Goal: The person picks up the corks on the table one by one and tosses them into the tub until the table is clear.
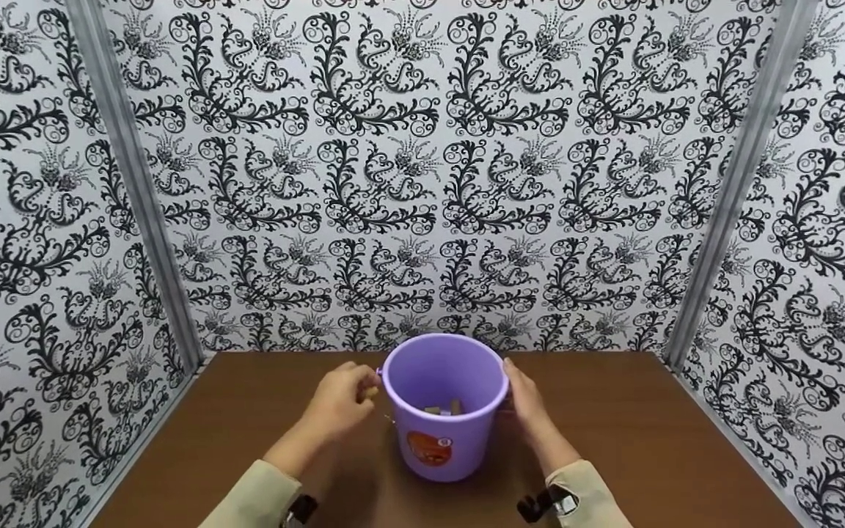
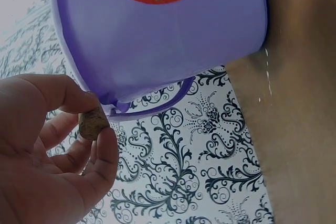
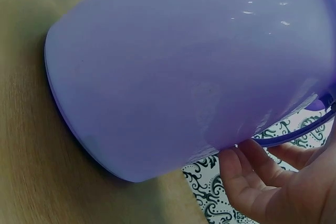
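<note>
A purple bucket (image 1: 444, 455) stands upright on the brown table, an orange-red sticker on its front. Inside, a few small brown pieces (image 1: 455, 405) lie at the bottom. Left of the rim, my left hand (image 1: 345, 392) pinches a small brown cork-like piece (image 2: 93, 123) between thumb and fingers, outside the bucket. My right hand (image 1: 529, 400) holds the bucket's right side near the rim. In the right wrist view, its bent fingertips (image 3: 231, 161) touch the outer wall beside the hanging purple handle (image 3: 299, 134); the thumb is hidden there.
The brown wooden table (image 1: 246, 411) reaches back to a wall (image 1: 393, 183) covered in black-and-white scroll patterns. Matching side walls stand left and right, with grey metal posts (image 1: 147, 198) at the corners.
</note>
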{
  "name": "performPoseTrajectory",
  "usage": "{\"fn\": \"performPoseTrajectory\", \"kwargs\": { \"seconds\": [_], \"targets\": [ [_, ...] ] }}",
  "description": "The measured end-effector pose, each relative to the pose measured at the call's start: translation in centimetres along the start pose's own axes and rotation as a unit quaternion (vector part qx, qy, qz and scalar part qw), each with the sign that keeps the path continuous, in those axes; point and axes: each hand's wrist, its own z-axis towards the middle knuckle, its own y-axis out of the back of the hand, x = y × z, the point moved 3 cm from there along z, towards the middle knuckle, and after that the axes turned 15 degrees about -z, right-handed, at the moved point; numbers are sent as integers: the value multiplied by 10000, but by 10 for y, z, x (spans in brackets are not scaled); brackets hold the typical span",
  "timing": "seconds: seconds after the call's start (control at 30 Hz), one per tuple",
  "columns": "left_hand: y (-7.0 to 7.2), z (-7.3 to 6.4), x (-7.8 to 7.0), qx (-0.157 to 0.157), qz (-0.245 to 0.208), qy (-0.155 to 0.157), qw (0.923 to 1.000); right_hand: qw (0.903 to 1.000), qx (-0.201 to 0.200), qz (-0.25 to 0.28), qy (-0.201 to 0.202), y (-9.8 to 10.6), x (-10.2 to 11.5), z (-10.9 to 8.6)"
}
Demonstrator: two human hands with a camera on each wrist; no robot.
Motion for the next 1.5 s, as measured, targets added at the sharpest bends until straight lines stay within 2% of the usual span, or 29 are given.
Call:
{"fn": "performPoseTrajectory", "kwargs": {
  "seconds": [0.23,0.33,0.47,0.53,0.73,0.87,1.07,1.13,1.33,1.5],
  "targets": [
    [2,12,-8,-19,195,-35,9998,10000,73,-2,-59,6,17,-10],
    [2,17,-9,44,347,63,9994,9999,19,-152,-30,5,11,-5],
    [0,26,-13,238,487,140,9984,9999,-69,-51,-75,0,-4,5],
    [-1,30,-17,297,552,58,9980,9999,-125,-68,-98,0,-6,7],
    [-2,38,-28,305,686,-67,9972,9995,-133,-250,-122,4,6,0],
    [-6,43,-32,416,745,-124,9963,9996,-127,-222,-144,5,10,-2],
    [-10,51,-37,621,655,105,9959,9997,-146,-204,5,-2,3,0],
    [-10,55,-40,679,648,142,9955,9997,-105,-212,56,-3,7,-2],
    [-20,66,-50,923,777,-44,9927,9995,-151,-246,142,-1,7,-3],
    [-31,75,-61,988,696,-16,9927,9992,-216,-302,167,2,-1,0]
  ]
}}
